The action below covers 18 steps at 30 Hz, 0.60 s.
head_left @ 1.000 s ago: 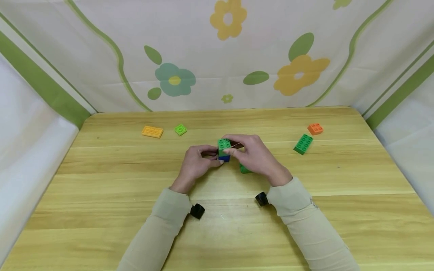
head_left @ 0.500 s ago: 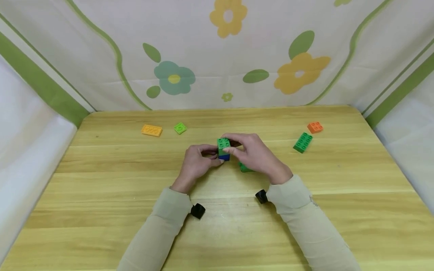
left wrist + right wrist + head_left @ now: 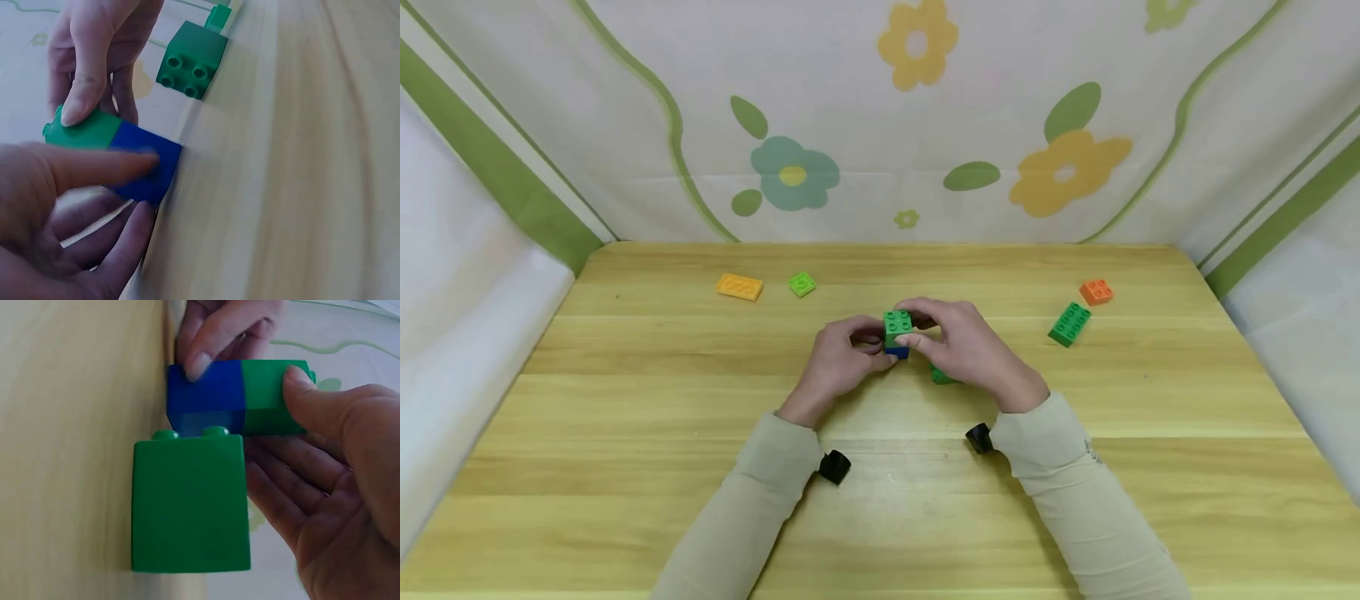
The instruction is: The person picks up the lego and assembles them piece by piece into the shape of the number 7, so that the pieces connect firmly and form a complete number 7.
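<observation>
Near the middle of the table, a green brick (image 3: 897,327) with studs on top sits flush on a blue brick (image 3: 203,390). My left hand (image 3: 842,354) pinches the blue one low down between thumb and fingers. The green one is gripped by my right hand (image 3: 962,342), its thumb on the near face and its fingers behind. Another green brick (image 3: 190,509) stands on the table just under the right hand; the head view shows only part of it.
At the back left lie an orange-yellow flat brick (image 3: 740,287) and a lime flat brick (image 3: 802,284). Toward the back right are an orange brick (image 3: 1097,292) and a long green brick (image 3: 1070,324). A flowered cloth (image 3: 865,108) hangs behind the wooden table (image 3: 647,433).
The head view has shifted slightly. Both hands keep the same hold on the stacked bricks, and the loose bricks lie where they were.
</observation>
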Motion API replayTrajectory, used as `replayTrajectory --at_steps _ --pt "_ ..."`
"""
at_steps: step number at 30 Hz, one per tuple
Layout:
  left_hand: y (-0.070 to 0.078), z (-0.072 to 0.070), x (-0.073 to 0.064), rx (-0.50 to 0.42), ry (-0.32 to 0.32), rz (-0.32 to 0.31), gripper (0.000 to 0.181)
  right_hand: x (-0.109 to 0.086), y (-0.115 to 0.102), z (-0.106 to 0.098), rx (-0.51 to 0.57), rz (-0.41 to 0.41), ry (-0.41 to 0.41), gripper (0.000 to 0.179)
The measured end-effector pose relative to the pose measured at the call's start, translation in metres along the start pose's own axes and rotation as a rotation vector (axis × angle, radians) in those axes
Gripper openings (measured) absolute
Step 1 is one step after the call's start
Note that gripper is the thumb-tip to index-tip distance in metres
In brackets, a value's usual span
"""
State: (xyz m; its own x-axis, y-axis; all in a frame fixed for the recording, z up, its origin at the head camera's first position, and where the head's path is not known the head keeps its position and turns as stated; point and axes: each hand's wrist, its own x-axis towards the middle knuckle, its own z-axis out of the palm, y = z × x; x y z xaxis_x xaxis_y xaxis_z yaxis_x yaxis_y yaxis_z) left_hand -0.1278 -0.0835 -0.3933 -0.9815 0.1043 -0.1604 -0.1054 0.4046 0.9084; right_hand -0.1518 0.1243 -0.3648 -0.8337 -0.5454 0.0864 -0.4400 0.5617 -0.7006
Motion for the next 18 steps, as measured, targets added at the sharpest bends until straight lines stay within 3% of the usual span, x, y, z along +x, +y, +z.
replayTrajectory --at_steps 8,12,18 --pt "-0.0029 -0.0047 0.0004 -0.038 -0.046 0.086 0.037 -0.0007 0.0032 -0.0016 0.077 0.002 0.069 0.027" --pt "-0.0019 -0.0068 0.0009 -0.03 -0.054 0.092 0.036 0.0001 0.0034 -0.0038 0.089 -0.006 0.093 0.024" --pt "-0.0013 -0.009 0.0036 -0.01 -0.068 0.094 0.037 0.0005 0.003 -0.0059 0.136 0.041 0.064 0.027"
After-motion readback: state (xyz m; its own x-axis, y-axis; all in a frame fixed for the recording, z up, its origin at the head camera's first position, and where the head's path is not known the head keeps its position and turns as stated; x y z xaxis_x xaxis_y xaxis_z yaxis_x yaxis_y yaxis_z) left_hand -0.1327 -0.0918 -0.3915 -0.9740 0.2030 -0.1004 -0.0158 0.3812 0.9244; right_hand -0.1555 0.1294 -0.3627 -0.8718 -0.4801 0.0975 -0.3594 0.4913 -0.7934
